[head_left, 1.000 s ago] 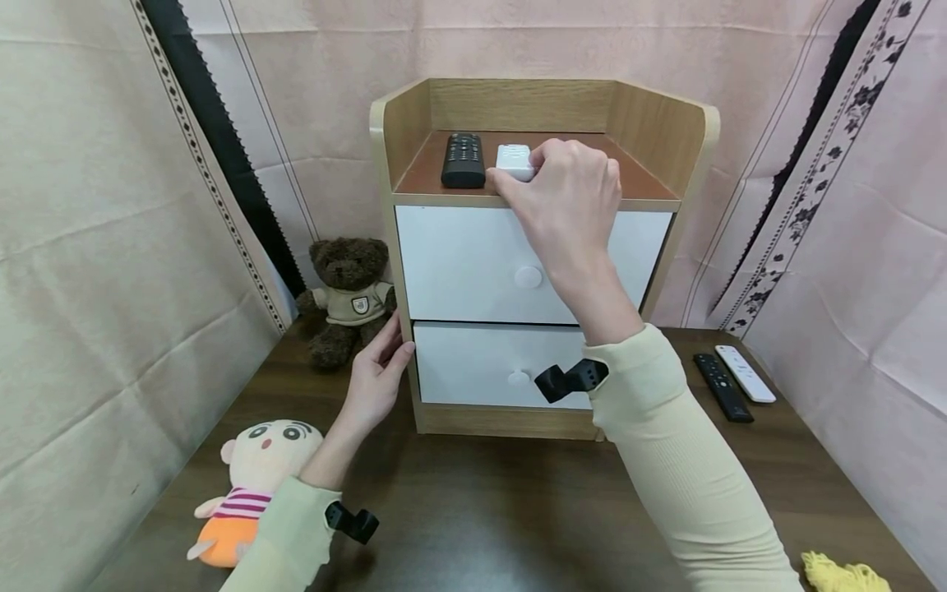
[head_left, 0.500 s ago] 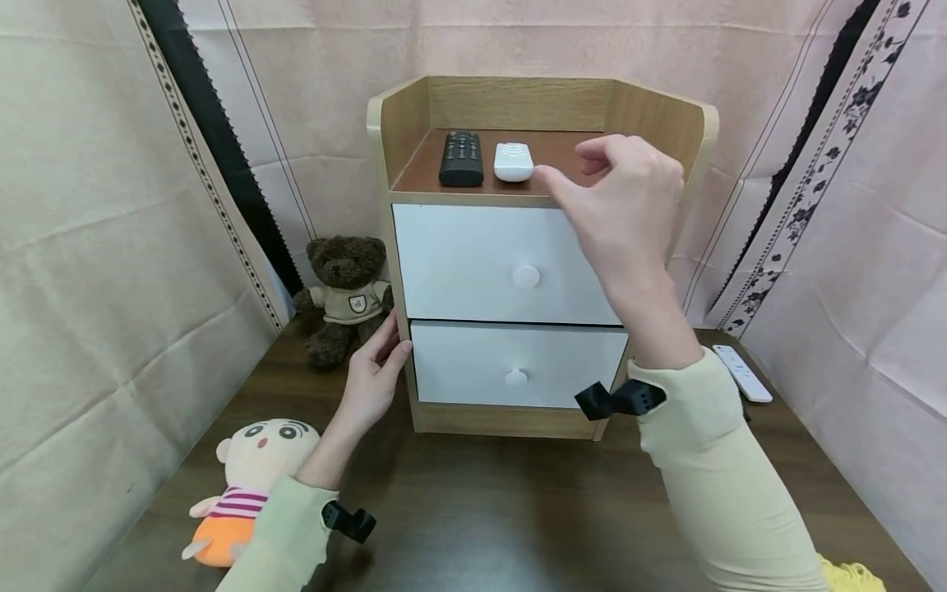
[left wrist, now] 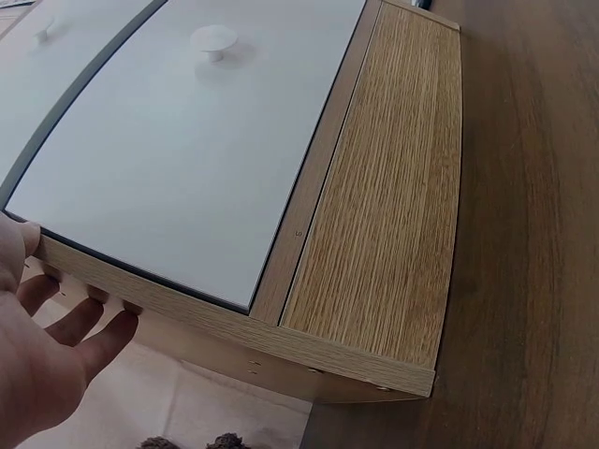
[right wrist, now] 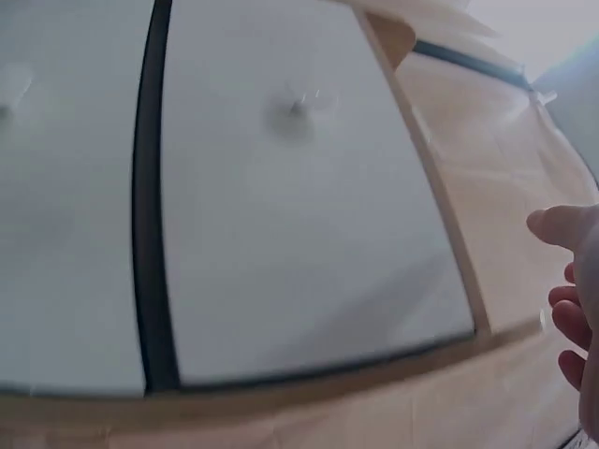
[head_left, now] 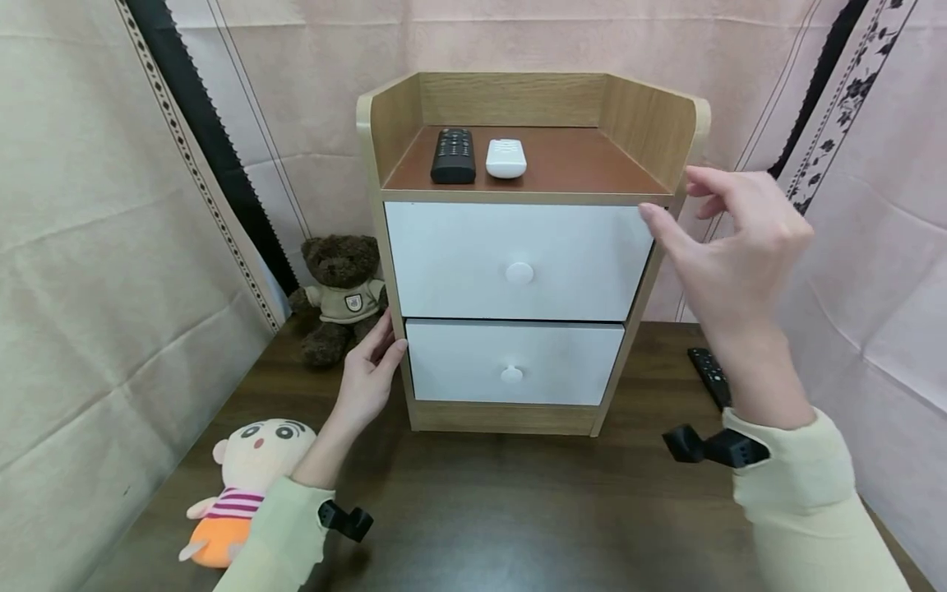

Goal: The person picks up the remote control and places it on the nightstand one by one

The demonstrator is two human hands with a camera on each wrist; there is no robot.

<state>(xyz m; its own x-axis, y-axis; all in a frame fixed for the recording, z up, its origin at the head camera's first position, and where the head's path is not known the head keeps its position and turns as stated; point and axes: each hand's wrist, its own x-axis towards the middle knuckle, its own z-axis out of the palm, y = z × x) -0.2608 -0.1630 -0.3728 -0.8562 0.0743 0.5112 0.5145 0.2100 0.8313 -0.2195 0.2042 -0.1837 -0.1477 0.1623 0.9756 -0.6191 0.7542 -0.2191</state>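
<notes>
A small wooden cabinet (head_left: 505,418) with two white drawers stands on the table in the head view. My left hand (head_left: 366,370) rests against its left edge. In the left wrist view, the fingertips (left wrist: 126,321) touch the side panel and the thumb lies at the front edge. My right hand (head_left: 740,255) is in the air by the cabinet's right side, thumb and fingers apart, nothing between them. On the brown top shelf lie a black remote control (head_left: 454,156) and, to its right, a small white remote control (head_left: 506,159).
A brown teddy bear (head_left: 341,288) sits left of the cabinet. A plush doll (head_left: 259,469) in a striped top lies by my left forearm. Another black remote (head_left: 709,376) lies at right, partly behind my right wrist. Pale curtains (head_left: 185,247) surround the table (head_left: 518,510).
My right hand has let go of the small white remote on the shelf and moved right and down, past the cabinet's edge. The left hand stays at the cabinet's side.
</notes>
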